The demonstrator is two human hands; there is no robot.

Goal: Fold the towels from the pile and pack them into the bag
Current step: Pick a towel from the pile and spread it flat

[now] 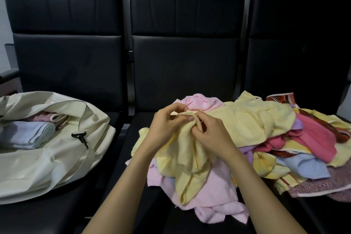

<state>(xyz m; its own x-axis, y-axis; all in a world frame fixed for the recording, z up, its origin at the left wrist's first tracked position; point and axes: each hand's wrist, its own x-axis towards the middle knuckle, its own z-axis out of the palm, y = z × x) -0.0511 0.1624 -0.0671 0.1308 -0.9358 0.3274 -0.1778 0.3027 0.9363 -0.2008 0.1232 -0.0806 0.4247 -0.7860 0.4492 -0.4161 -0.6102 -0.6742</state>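
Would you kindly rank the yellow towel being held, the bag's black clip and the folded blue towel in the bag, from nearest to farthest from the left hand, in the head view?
1. yellow towel: in the middle, gripped by the left hand itself.
2. black clip: off to the left, on the strap of the bag.
3. folded blue towel: farthest left, lying inside the bag.
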